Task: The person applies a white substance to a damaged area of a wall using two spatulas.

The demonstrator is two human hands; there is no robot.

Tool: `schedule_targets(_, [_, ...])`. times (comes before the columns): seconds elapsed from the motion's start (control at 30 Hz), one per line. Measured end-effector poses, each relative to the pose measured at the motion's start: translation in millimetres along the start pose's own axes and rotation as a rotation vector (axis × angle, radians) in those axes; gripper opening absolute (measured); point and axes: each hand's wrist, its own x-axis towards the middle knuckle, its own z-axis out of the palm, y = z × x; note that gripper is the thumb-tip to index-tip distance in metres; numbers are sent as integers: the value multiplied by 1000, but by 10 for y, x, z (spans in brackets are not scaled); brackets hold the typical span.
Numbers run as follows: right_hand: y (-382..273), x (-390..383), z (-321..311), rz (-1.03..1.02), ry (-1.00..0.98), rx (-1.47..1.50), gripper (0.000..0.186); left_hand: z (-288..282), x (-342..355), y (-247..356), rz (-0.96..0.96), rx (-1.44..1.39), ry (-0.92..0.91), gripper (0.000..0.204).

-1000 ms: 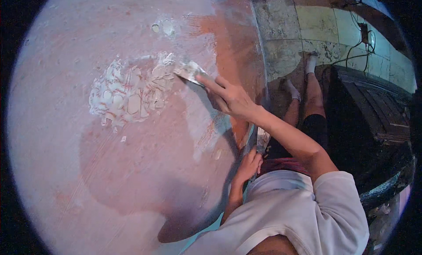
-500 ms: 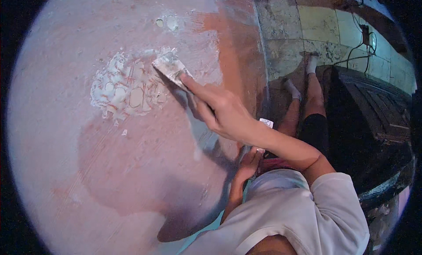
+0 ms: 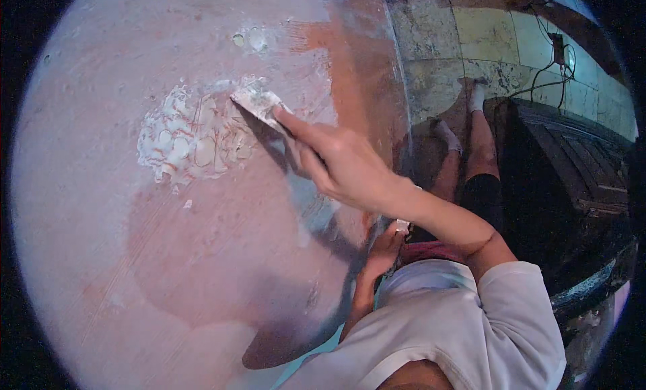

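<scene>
My right hand (image 3: 343, 168) grips a putty-smeared metal scraper (image 3: 259, 107), its blade angled against the pale pink curved surface (image 3: 87, 208) at the upper right of a rough patch of white filler (image 3: 182, 141). The patch has lumps and smooth round spots, with smaller filler spots (image 3: 252, 39) above it. My left hand (image 3: 383, 249), low beside the surface near my waist, is closed on a second putty-marked tool (image 3: 402, 225), mostly hidden behind my right forearm. An orange painted band (image 3: 353, 87) runs down the surface's right side.
On the right are my legs in white socks on a worn tiled floor (image 3: 491, 33), a dark black bulky object (image 3: 572, 168) beside them, and a small box with tangled cables (image 3: 558, 50) at the upper right.
My right hand has moved the scraper leftward across the upper part of the filler patch, and my forearm now covers more of the tool in my left hand.
</scene>
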Motion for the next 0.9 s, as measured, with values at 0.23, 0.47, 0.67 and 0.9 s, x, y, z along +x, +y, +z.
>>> schedule_targets(0.23, [-217, -454, 186, 38, -141, -16, 62, 379, 80, -919, 441, 317, 332, 30])
schedule_targets(0.47, [7, 61, -309, 16, -27, -58, 43, 49, -60, -51, 115, -79, 92, 27])
schedule_targets(0.67, [3, 230, -359, 9, -104, -98, 40, -117, -106, 348, -256, -99, -27, 42])
schedule_targets(0.9, [11, 17, -503, 2, -300, -68, 42, -58, -94, 204, -101, -242, 5, 25])
